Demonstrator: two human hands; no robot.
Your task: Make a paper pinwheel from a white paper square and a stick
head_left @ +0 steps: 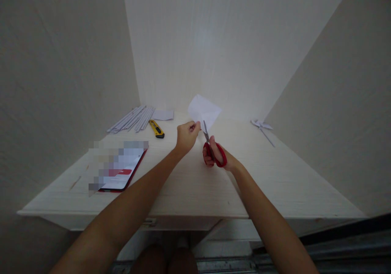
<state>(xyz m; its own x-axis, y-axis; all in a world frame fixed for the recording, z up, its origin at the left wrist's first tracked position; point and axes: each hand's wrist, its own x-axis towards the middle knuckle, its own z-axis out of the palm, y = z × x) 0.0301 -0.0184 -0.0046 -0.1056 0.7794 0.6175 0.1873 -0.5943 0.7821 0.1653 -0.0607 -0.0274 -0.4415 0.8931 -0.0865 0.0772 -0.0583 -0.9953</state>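
White paper was pinched at its lower edge by the left hand, held up off the table so the blades could reach it. The right hand was closed through the red handles of the scissors, blades at the sheet's edge. A yellow knife and paper strips lay aside, well apart.

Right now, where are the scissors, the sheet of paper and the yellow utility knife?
scissors (pixel 218 155): head view, on the red handle loop.
sheet of paper (pixel 204 109): head view, middle of the white sheet.
yellow utility knife (pixel 156 128): head view, middle of its yellow body.
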